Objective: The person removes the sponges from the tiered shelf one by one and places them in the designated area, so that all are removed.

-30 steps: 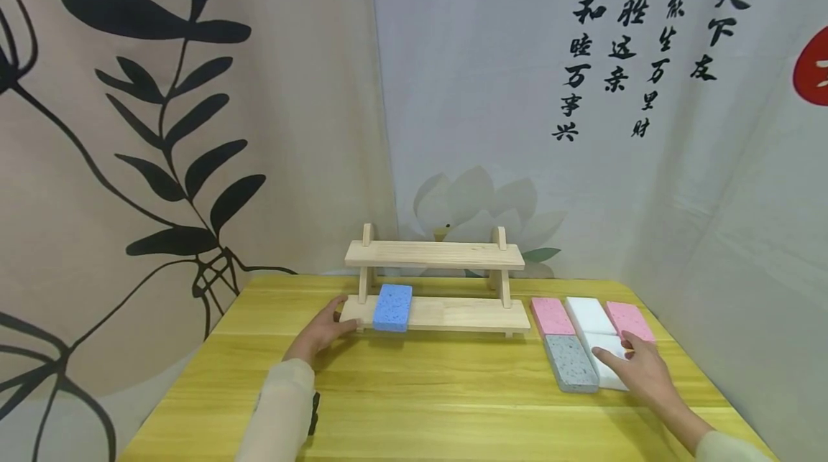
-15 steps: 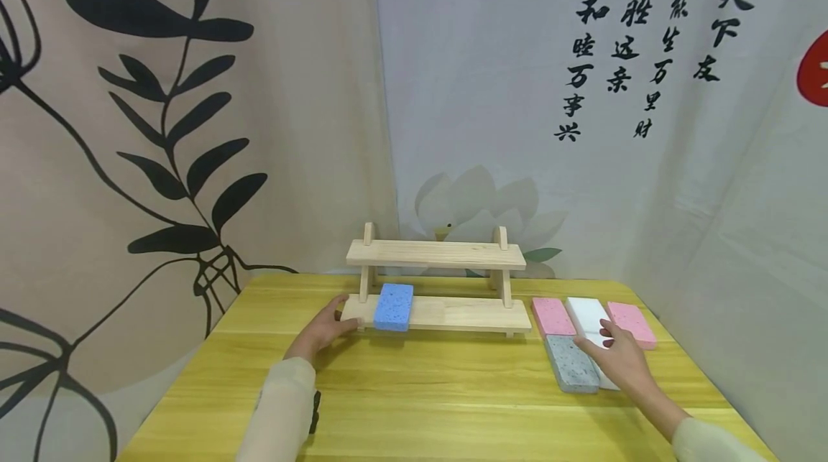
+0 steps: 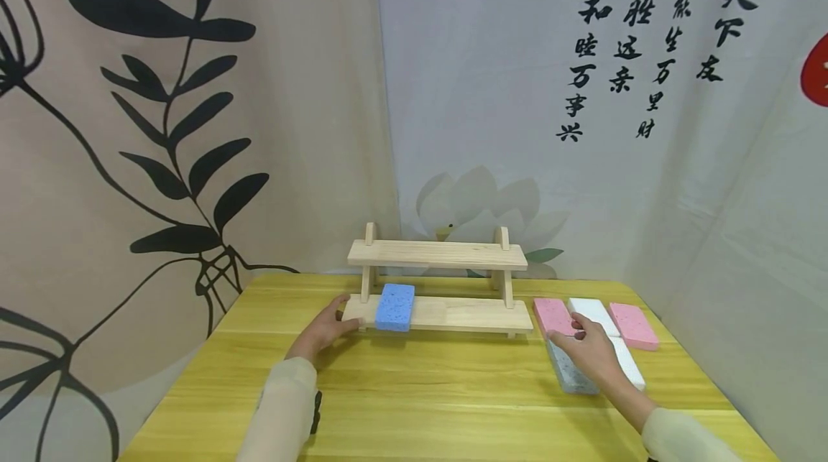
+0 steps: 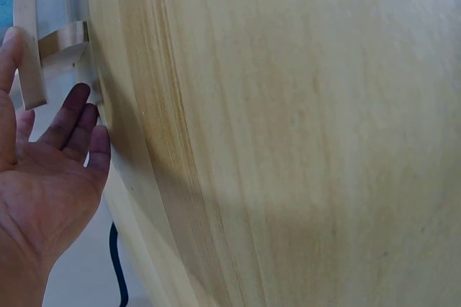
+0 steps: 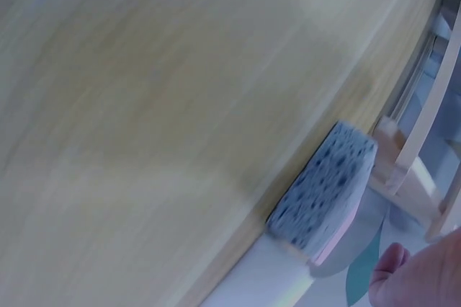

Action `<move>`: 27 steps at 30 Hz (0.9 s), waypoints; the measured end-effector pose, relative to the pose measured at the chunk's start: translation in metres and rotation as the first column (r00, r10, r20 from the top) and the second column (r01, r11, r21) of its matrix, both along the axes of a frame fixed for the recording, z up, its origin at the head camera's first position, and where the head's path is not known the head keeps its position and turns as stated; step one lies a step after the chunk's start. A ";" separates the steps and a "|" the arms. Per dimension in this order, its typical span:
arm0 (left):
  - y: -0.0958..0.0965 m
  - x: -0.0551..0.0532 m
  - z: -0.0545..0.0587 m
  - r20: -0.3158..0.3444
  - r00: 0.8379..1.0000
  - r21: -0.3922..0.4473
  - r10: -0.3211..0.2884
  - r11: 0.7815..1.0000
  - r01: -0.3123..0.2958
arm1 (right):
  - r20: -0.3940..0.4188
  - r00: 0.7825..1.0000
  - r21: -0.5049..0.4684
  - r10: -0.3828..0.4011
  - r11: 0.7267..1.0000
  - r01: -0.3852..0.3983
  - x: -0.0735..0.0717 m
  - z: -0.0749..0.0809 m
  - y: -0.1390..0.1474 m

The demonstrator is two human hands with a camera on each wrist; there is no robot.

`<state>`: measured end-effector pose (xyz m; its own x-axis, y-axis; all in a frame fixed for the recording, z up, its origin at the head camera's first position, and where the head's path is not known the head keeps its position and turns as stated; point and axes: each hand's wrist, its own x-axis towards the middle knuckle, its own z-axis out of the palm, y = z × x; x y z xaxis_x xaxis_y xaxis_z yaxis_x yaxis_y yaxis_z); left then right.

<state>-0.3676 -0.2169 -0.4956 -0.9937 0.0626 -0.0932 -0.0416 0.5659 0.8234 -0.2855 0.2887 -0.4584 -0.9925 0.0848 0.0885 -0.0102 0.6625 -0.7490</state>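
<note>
My left hand (image 3: 319, 333) holds the left end of a two-tier wooden rack (image 3: 472, 314), thumb at the front edge of the lower board. In the left wrist view, that hand (image 4: 50, 184) has its thumb on the board end (image 4: 30, 80) and its other fingers beyond it. A blue sponge (image 3: 394, 307) leans tilted on the lower board near the left. On the right, my right hand (image 3: 594, 354) hovers with loosely bent fingers over a speckled grey sponge (image 3: 569, 372), partly hiding it. The right wrist view shows the grey sponge (image 5: 320, 195) beside that hand (image 5: 421, 274).
Around the grey sponge lie a pink sponge (image 3: 552, 314), two white sponges, one at the back (image 3: 594, 312) and one nearer (image 3: 629, 363), and another pink sponge (image 3: 634, 325). A printed cloth (image 3: 310, 124) hangs behind the yellow wooden table (image 3: 414, 397).
My right hand has moved left from the near white sponge to over the grey sponge, uncovering the white one. My left hand and the blue sponge have kept their places.
</note>
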 end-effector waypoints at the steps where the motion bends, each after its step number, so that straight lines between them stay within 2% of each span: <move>1: 0.000 0.000 0.000 0.003 1.000 0.004 0.003 1.000 -0.003 | -0.003 1.000 -0.001 0.003 1.000 -0.003 -0.001 0.000 -0.003; 15: 0.001 0.005 0.003 -0.001 1.000 0.022 -0.001 1.000 0.001 | -0.062 0.998 -0.033 0.023 0.999 -0.025 -0.011 -0.004 -0.041; 21: 0.000 0.004 0.002 0.003 1.000 0.011 0.003 1.000 -0.003 | -0.051 0.999 -0.099 0.017 0.995 -0.023 -0.014 -0.003 -0.065; 27: -0.001 0.003 0.001 0.000 1.000 0.007 -0.002 1.000 0.002 | -0.060 0.998 -0.106 0.022 0.994 -0.028 -0.017 -0.005 -0.088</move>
<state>-0.3645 -0.2179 -0.4944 -0.9935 0.0656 -0.0928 -0.0403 0.5602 0.8274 -0.3023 0.2005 -0.4635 -0.9877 0.0724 0.1387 -0.0719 0.5776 -0.8131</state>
